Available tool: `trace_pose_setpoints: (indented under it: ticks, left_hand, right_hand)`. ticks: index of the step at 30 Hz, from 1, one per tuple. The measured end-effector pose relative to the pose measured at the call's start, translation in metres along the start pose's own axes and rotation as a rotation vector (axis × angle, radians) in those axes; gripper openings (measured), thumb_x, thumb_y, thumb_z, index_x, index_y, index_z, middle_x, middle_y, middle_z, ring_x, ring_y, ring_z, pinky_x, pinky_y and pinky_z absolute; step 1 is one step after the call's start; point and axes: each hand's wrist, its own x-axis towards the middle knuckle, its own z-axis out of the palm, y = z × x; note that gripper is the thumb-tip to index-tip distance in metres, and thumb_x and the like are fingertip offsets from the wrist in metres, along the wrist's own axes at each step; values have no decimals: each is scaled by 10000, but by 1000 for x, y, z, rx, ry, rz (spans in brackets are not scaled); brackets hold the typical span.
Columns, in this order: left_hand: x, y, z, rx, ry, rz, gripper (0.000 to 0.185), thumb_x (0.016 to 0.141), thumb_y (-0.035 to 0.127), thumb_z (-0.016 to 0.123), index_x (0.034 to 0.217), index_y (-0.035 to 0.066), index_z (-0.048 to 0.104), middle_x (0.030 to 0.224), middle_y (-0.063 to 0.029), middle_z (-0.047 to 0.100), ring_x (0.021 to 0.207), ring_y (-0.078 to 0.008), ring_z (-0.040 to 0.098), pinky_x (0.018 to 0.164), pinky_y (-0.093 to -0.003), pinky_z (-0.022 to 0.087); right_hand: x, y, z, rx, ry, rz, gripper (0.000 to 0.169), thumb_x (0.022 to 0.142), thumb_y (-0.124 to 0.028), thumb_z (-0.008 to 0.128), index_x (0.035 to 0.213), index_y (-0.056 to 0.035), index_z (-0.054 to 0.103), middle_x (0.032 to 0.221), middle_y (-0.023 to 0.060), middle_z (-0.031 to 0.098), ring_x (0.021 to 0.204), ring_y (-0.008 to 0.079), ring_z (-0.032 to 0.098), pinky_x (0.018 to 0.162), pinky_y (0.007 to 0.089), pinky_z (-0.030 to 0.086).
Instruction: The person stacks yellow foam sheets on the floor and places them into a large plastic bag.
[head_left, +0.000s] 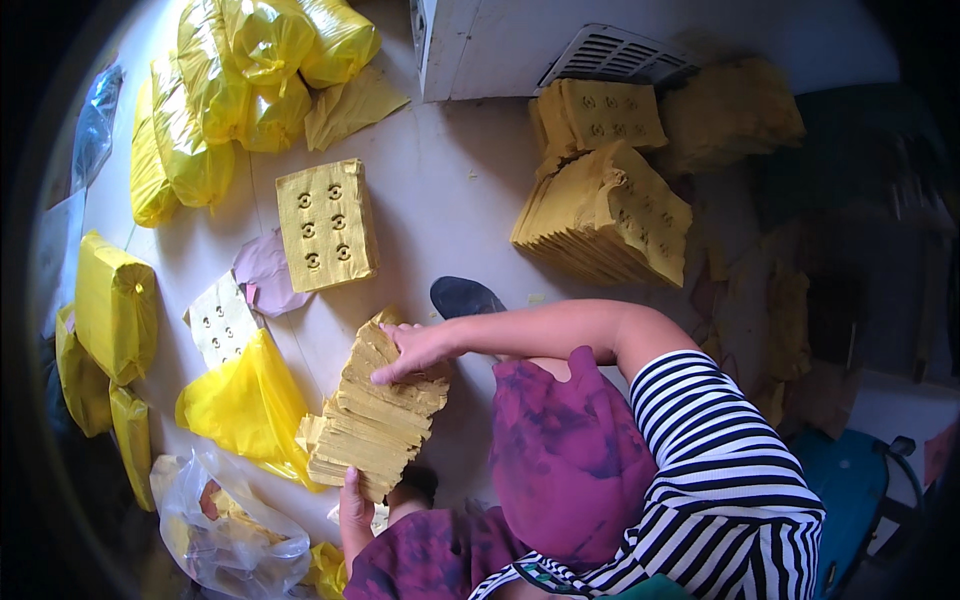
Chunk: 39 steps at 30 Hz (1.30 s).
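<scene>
A thick stack of yellow paper sheets (382, 412) is held edge-up between my two hands, its bundles uneven along the sides. My right hand (412, 352) grips its far end, fingers over the back and thumb on the near face. At the near end, my left hand (356, 499) holds the stack with the thumb up against it; its other fingers are mostly hidden. Touching the stack's left side is a yellow plastic bag (247, 409). A stamped paper block (326, 225) with round dark marks lies flat beyond my hands.
Filled yellow bags (217, 97) lie at the far left, with more wrapped packs (116, 307) nearer. Paper stacks (600, 217) stand at right by a vented white panel (615, 56). A clear plastic bag (225, 525) holds scraps. A teal seat (840, 502) is at lower right.
</scene>
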Motion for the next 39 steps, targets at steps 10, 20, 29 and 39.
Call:
trace_pose_setpoints:
  ticks: [10, 20, 29, 39]
  left_hand:
    - [3, 1, -3, -204, 27, -73, 939, 835, 773, 331, 1502, 125, 199, 1513, -110, 312, 1351, -310, 365, 1094, -465, 342]
    - [-20, 19, 0, -659, -123, 113, 817, 934, 678, 240, 1446, 49, 339, 1436, -124, 438, 1325, -267, 408, 1121, -421, 300]
    - [8, -3, 3, -451, 149, 353, 417, 956, 70, 481, 1363, 72, 391, 1285, -108, 547, 1159, -197, 570, 941, -343, 511]
    - [25, -36, -10, -266, 318, 108, 380, 925, 131, 588, 1293, 101, 500, 1171, -52, 621, 1044, -170, 629, 857, -334, 551]
  right_hand:
    - [20, 35, -21, 594, 58, 226, 814, 912, -688, 368, 1436, -66, 338, 1370, 105, 432, 1247, 203, 401, 929, 466, 460]
    - [38, -1, 19, 1031, -330, 158, 626, 940, -637, 358, 1302, -151, 516, 1139, 91, 611, 1081, 228, 578, 924, 457, 466]
    - [102, 13, 13, 941, -103, -182, 474, 1012, -467, 374, 1360, -146, 346, 1222, 42, 515, 1125, 154, 517, 929, 332, 484]
    - [123, -8, 24, 170, 62, -364, 476, 988, -285, 470, 1400, -69, 371, 1325, 94, 477, 1225, 197, 452, 1046, 324, 364]
